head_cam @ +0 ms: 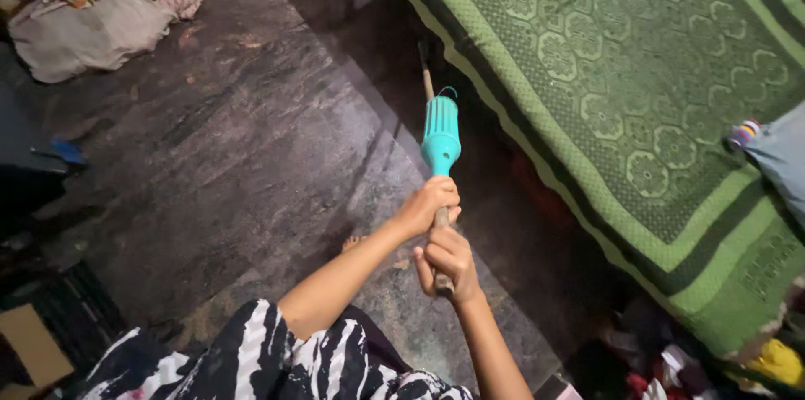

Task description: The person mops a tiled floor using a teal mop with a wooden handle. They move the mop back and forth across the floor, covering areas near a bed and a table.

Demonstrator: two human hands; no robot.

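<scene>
Both my hands grip a long broom by its thin brown stick. My left hand [430, 205] is the upper one, just below the broom's ribbed teal plastic collar [441, 130]. My right hand [450, 262] holds the stick lower down, close to its end. The broom points away from me towards the edge of a bed [637, 90] covered with a green patterned spread. Beyond the collar a thin pale shaft [426, 77] runs into the dark gap under the bed, and its far end is hidden there.
The floor [243, 140] is dark streaked stone. A heap of cloth [92, 27] lies at the far left. Cardboard [29, 345] and dark clutter sit at the lower left, mixed clothes [713, 362] at the lower right. A grey cushion [780, 157] rests on the bed's right.
</scene>
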